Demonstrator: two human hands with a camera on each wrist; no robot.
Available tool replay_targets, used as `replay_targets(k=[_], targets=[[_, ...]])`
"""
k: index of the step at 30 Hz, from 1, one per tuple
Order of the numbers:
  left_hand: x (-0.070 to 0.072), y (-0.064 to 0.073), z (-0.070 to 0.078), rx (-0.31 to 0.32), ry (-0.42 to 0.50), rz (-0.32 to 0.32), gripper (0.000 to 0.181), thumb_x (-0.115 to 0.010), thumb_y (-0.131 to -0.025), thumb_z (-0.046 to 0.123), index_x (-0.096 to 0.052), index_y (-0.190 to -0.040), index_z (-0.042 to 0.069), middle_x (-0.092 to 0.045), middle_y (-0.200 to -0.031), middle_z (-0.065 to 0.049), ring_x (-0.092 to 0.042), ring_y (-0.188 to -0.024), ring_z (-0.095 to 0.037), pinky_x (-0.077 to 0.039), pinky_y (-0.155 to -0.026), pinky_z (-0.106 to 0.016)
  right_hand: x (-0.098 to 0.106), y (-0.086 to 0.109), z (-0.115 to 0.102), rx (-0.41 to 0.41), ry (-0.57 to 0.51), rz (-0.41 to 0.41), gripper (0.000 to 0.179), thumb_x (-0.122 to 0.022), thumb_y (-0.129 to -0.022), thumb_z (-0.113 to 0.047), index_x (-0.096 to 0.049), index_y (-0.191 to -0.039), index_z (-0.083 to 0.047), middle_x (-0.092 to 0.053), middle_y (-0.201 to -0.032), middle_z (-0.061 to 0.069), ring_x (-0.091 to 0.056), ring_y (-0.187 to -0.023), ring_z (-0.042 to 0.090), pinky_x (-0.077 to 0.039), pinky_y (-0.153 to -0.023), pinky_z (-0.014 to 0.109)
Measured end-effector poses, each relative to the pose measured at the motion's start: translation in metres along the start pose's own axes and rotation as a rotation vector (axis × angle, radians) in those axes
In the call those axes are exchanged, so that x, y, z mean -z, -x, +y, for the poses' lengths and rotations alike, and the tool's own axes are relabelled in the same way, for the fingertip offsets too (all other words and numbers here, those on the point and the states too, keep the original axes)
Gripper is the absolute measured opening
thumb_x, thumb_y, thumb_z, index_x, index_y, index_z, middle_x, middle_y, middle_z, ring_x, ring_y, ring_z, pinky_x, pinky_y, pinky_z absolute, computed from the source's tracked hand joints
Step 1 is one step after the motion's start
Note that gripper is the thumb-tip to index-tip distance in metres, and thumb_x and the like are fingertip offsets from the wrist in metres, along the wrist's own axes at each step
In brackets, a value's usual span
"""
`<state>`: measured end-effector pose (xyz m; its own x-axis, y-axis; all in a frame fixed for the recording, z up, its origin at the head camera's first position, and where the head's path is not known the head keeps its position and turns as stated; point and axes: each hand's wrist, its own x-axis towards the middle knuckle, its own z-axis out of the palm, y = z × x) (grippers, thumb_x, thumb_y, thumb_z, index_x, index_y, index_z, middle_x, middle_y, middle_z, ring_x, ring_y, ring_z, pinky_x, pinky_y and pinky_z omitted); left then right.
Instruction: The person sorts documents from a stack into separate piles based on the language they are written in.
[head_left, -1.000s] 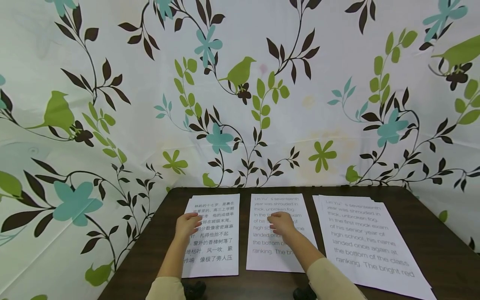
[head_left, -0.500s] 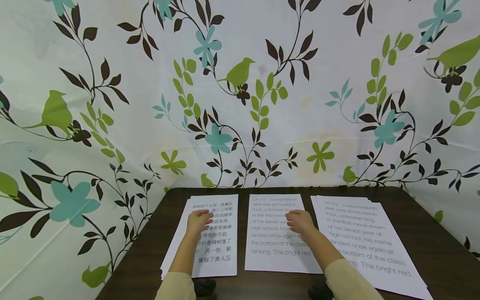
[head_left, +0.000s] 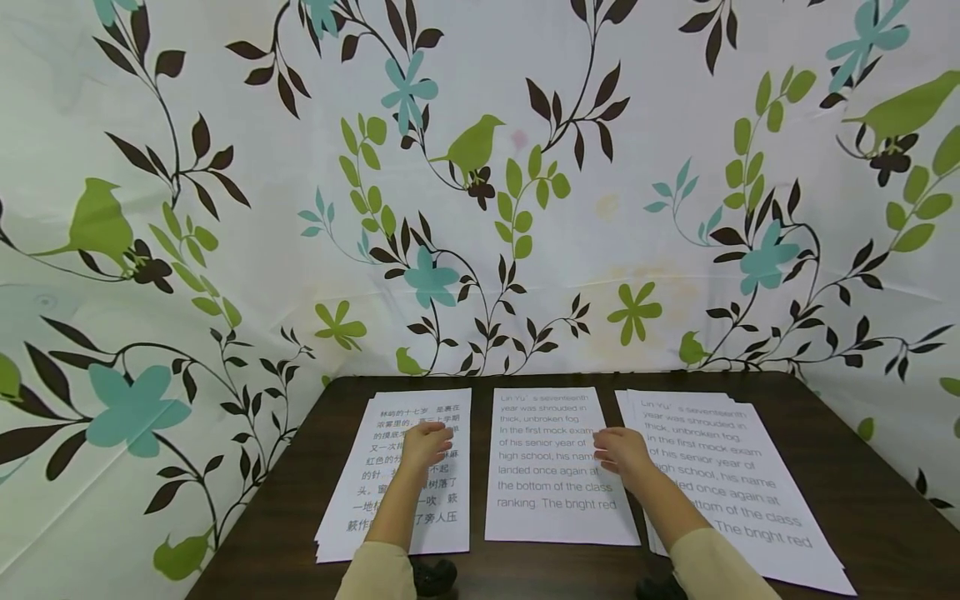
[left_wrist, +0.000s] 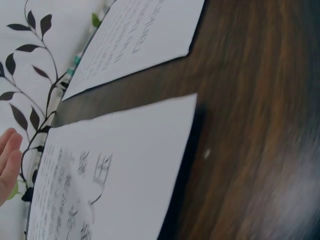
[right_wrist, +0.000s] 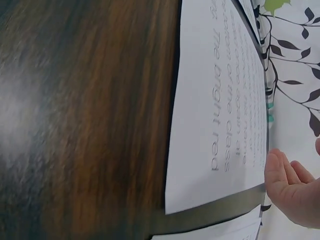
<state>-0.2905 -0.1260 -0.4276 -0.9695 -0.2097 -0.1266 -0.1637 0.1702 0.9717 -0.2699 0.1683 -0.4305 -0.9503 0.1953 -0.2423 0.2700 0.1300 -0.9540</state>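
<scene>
My left hand (head_left: 426, 446) is over the left stack of paper (head_left: 352, 492), which is printed with Chinese characters. Its fingers bend loosely and hold nothing. My right hand (head_left: 624, 454) hovers by the right edge of the middle sheet (head_left: 555, 527), which carries English text, and overlaps the gap towards the right stack (head_left: 795, 517). That hand is likewise relaxed, with nothing in it. In the left wrist view, fingers (left_wrist: 9, 165) show at the left edge, raised above the paper. The right wrist view has the fingers (right_wrist: 280, 172) lifted beyond the middle sheet.
All the paper lies on a dark wooden table (head_left: 262, 533). Behind it hangs a white cloth (head_left: 585, 333) patterned with leaves, birds and flowers. Sheets in the left and right stacks are slightly fanned. A black wrist strap (head_left: 433, 575) shows below the left sleeve.
Both hands have moved right, the left one further across its stack, the right one off the middle sheet's centre towards the right stack. The head view has shifted slightly right. The papers stay put.
</scene>
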Motion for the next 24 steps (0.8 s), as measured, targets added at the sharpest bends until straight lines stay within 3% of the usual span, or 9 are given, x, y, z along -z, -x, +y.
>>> replay_targets(k=[8, 12, 16, 24], targets=[[-0.016, -0.001, -0.008, 0.000, 0.016, -0.046, 0.036, -0.058, -0.078, 0.008, -0.051, -0.107, -0.010, -0.056, -0.095, -0.021, -0.058, -0.082, -0.030, -0.047, -0.070, -0.038, 0.011, -0.002, 0.008, -0.027, 0.029, 0.045, 0.043, -0.050, -0.081, -0.012, -0.042, -0.116, 0.013, -0.049, -0.102, 0.023, -0.051, -0.086, 0.029, -0.045, -0.074, 0.033], [-0.023, 0.003, -0.010, 0.006, -0.003, -0.044, 0.036, -0.061, -0.076, 0.012, -0.052, -0.104, -0.010, -0.056, -0.092, -0.020, -0.059, -0.078, -0.027, -0.048, -0.066, -0.035, 0.017, -0.002, 0.012, -0.016, 0.041, 0.038, 0.041, -0.048, -0.082, -0.011, -0.042, -0.115, 0.013, -0.047, -0.104, 0.025, -0.050, -0.090, 0.032, -0.044, -0.075, 0.037], [-0.030, 0.005, -0.014, 0.008, -0.015, -0.058, 0.038, -0.062, -0.076, 0.013, -0.051, -0.103, -0.011, -0.056, -0.090, -0.021, -0.058, -0.078, -0.028, -0.048, -0.067, -0.034, 0.020, -0.003, 0.015, -0.029, 0.062, 0.044, 0.043, -0.048, -0.083, -0.014, -0.041, -0.115, 0.014, -0.047, -0.107, 0.026, -0.049, -0.095, 0.034, -0.045, -0.071, 0.031], [-0.042, 0.006, -0.021, 0.044, -0.029, -0.119, 0.038, -0.059, -0.077, 0.009, -0.049, -0.107, -0.012, -0.056, -0.094, -0.021, -0.056, -0.083, -0.030, -0.047, -0.070, -0.036, 0.025, -0.001, 0.021, -0.066, 0.068, 0.033, 0.047, -0.045, -0.085, -0.016, -0.035, -0.119, 0.015, -0.035, -0.117, 0.031, -0.035, -0.107, 0.042, -0.037, -0.085, 0.044]])
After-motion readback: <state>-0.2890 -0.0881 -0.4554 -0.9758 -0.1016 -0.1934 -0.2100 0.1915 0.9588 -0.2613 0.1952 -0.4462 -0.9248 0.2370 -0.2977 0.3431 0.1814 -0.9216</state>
